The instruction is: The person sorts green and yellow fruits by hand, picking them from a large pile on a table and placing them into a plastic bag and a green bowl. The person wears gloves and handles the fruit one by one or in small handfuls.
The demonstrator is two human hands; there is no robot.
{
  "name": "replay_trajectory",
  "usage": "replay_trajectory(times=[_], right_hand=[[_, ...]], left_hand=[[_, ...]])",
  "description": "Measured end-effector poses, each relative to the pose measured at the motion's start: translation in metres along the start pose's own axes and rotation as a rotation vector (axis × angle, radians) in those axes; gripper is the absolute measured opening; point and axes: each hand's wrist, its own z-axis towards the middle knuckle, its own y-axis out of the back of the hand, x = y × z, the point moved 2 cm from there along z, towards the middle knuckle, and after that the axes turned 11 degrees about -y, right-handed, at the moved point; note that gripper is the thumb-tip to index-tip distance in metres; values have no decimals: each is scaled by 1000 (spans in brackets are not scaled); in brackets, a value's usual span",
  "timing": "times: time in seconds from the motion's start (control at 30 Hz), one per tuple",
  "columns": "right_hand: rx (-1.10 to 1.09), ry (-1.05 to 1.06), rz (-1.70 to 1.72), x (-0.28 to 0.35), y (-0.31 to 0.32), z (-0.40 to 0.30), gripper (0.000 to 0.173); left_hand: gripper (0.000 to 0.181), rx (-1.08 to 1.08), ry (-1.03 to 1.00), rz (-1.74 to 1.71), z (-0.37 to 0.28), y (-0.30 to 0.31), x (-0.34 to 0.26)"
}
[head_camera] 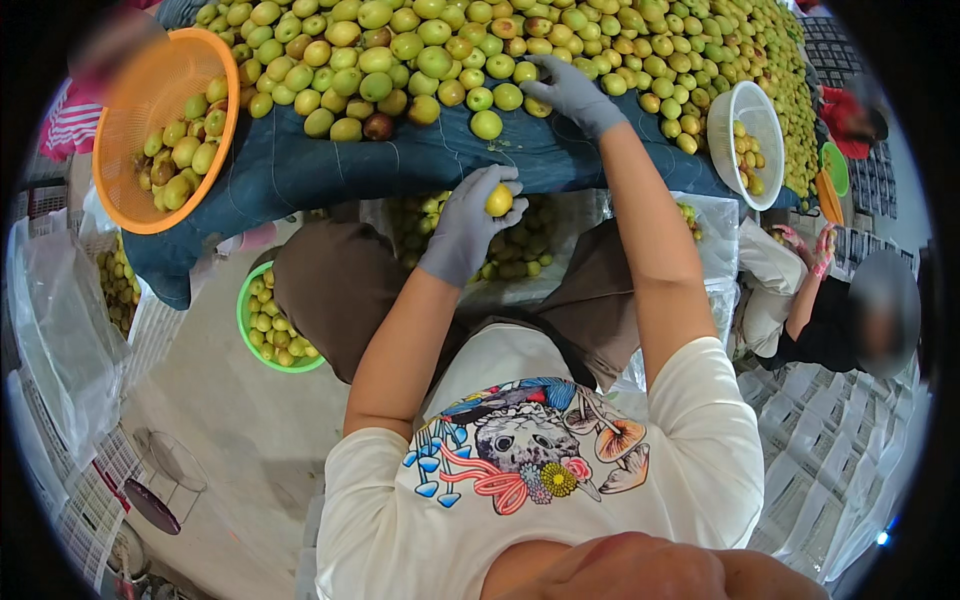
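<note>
My left hand (466,225), in a grey glove, holds a small yellow jujube-like fruit (499,200) between thumb and fingers, just in front of the padded edge. Farther forward, my right hand (576,96), gloved the same way, is at the near edge of a large heap of green-yellow fruits (435,61). Its thumb and fingers are apart, close around one fruit (526,72); contact is unclear. Dark blue cloth (337,161) covers the surface under the heap. A lone green fruit (487,125) lies on this cloth between my hands. Some fruits show brown patches.
An orange basket (105,165) with fruits tilts at the left; a white basket (776,150) stands right. Below the cloth, a plastic-lined container (574,225) of fruits sits between my knees. A green basin (244,307) is on the floor. A person (817,315) sits at right.
</note>
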Motion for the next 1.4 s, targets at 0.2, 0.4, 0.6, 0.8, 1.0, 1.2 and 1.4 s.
replay_trajectory(times=[0.2, 0.4, 0.6, 0.8, 1.0, 1.2, 1.4], right_hand=[[376, -106, 511, 15, -3, -28, 48], [517, -70, 943, 31, 8, -77, 50], [628, 16, 754, 53, 13, -102, 45], [114, -135, 318, 9, 42, -43, 38], [-85, -57, 146, -61, 48, 44, 51], [-10, -34, 68, -27, 21, 40, 53], [262, -146, 501, -1, 13, -32, 50]], left_hand=[[30, -37, -116, -15, 2, 8, -2], [36, 15, -144, -8, 8, 2, 0], [46, 188, -191, -39, -1, -7, -7], [44, 183, -187, -19, -1, -3, -7], [46, 166, -148, -12, 1, -4, -6], [47, 99, -186, -122, 3, -3, -9], [46, 70, -184, -195, 6, -2, -7]])
